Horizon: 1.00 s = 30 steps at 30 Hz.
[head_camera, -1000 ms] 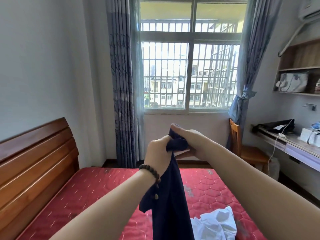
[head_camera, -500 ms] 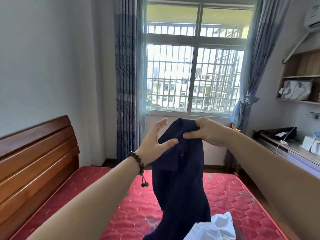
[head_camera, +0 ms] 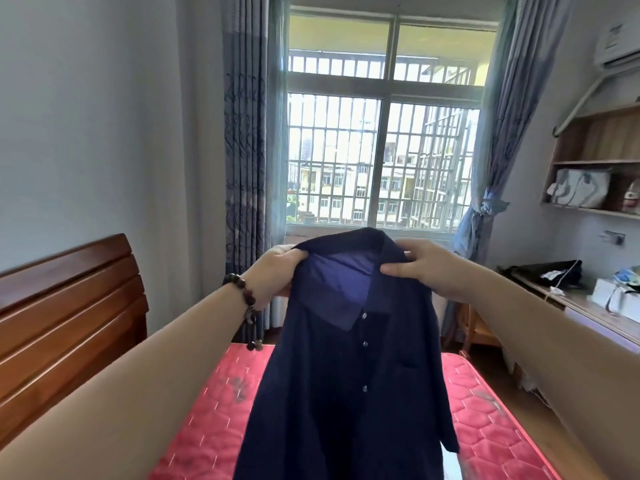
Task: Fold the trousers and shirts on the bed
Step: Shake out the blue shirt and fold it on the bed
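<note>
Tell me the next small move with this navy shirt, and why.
Probably lower the navy shirt flat onto the red mattress. The left hand and right hand each grip a shoulder by the collar, so it hangs open in the air with its buttons facing the camera, spread but unsupported, and folding needs a surface.

The navy shirt (head_camera: 349, 375) hides the bed (head_camera: 207, 427) (hem cut off below)

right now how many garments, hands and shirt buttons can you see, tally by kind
dark navy button-up shirt: 1, held up over the red quilted mattress
hands gripping its shoulders: 2, left hand and right hand
small pale shirt buttons: 3
total: 6
</note>
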{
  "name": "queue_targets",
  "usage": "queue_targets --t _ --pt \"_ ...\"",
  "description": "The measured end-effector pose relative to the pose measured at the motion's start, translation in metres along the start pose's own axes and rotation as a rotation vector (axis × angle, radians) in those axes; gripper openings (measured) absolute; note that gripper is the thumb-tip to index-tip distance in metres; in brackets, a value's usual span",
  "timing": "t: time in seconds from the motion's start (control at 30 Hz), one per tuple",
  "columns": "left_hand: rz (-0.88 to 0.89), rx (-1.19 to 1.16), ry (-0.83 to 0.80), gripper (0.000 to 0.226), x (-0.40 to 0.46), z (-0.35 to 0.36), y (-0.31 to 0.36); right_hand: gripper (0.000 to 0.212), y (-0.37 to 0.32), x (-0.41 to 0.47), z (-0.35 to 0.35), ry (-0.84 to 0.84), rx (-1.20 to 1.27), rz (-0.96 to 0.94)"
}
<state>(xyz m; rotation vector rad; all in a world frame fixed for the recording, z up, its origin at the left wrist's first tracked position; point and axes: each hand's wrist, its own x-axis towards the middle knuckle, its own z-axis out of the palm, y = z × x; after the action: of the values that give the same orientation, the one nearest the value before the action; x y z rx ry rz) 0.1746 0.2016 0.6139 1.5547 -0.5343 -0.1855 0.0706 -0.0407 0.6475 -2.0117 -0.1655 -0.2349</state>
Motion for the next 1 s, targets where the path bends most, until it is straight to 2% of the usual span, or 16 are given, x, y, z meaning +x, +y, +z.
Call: queue_targets --t 0.07,0.2,0.27,0.33,0.43,0.47,0.6,0.77,0.8,0.9,1.0 --pt "0.035 0.099 -0.014 0.027 -0.001 0.001 0.009 0.019 0.001 -0.001 0.005 -0.021 0.030 -0.009" --pt "0.066 0.182 -0.041 0.030 -0.011 -0.006 0.025 0.021 -0.002 0.001 0.006 0.045 0.150 -0.021" --pt "0.057 0.238 -0.134 0.042 -0.018 -0.013 0.032 0.025 -0.004 0.001 0.004 0.023 0.251 -0.010" --pt "0.071 0.338 -0.247 0.049 -0.025 -0.026 0.036 0.026 -0.005 0.001 0.001 -0.023 0.245 -0.003" --pt "0.146 0.427 -0.348 0.013 -0.029 -0.045 0.040 0.028 -0.010 0.002 -0.006 -0.038 0.196 0.003" --pt "0.173 0.426 -0.336 0.010 -0.030 -0.049 0.041 0.031 -0.012 0.002 -0.009 -0.037 0.212 0.001" --pt "0.294 0.406 -0.034 0.004 -0.029 -0.064 0.040 0.032 -0.021 0.001 -0.014 -0.119 0.228 -0.046" --pt "0.355 0.470 0.216 0.013 -0.026 -0.071 0.039 0.005 -0.025 0.002 -0.003 -0.004 0.133 -0.075" --pt "0.387 0.517 0.275 0.016 -0.025 -0.071 0.039 0.009 -0.026 0.002 0.000 0.017 0.111 -0.076" --pt "0.478 0.634 0.358 0.016 -0.029 -0.069 0.043 0.024 -0.029 0.001 0.009 0.100 -0.037 -0.086" --pt "0.539 0.642 0.387 0.018 -0.033 -0.070 0.046 0.016 -0.032 -0.002 0.015 0.112 -0.061 -0.111"
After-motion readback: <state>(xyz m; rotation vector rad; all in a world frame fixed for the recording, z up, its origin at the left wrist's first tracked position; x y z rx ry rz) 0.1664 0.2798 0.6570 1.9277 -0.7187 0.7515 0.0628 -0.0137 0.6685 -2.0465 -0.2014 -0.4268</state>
